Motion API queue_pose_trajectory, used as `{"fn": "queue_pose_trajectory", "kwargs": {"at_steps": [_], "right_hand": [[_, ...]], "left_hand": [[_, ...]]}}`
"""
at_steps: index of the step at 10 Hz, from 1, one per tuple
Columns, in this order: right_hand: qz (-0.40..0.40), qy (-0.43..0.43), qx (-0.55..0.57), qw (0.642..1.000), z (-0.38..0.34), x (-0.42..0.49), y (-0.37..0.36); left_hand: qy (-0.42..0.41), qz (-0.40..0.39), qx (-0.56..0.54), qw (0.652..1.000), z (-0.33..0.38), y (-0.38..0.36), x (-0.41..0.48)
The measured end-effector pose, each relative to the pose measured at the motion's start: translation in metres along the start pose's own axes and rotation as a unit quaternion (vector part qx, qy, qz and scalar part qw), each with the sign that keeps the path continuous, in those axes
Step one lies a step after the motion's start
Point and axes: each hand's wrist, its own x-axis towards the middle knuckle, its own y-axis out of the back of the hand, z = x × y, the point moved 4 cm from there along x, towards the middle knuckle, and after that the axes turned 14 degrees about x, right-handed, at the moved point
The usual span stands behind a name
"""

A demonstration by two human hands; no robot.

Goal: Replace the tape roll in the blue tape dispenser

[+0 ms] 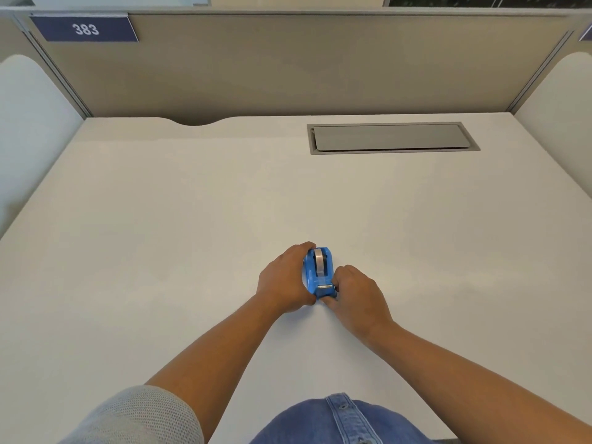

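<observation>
Both hands, left [283, 278] and right [358, 296], clamp the dispenser [318, 274] on the counter [192, 219], a roll [319, 259] seated inside, so it's either barely started or basically done.

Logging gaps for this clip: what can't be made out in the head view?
- Left side of the blue tape dispenser: covered by the left hand.
- Its near right corner: hidden by the right hand.
- How much tape remains on the tape roll: too small, shell hides it.
- Inside the desk hatch: lid closed.
</observation>
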Motion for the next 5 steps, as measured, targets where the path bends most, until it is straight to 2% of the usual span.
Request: {"fn": "queue_pose_trajectory", "kwargs": {"at_steps": [2,3,4,5], "right_hand": [[0.005,-0.014,0.058,0.998,0.005,-0.010,0.001],[0.000,-0.018,0.050,0.999,0.013,-0.022,-0.001],[0.025,-0.005,0.035,0.999,0.018,-0.034,0.000],[0.041,0.013,0.003,0.999,0.026,-0.035,0.000]], "left_hand": [[-0.003,-0.014,-0.016,1.000,0.001,-0.004,-0.006],[-0.009,-0.031,-0.015,0.999,-0.004,-0.007,-0.012],[-0.002,-0.009,0.003,1.000,-0.012,-0.006,-0.022],[0.019,0.056,0.024,0.998,-0.019,-0.010,-0.037]]}}
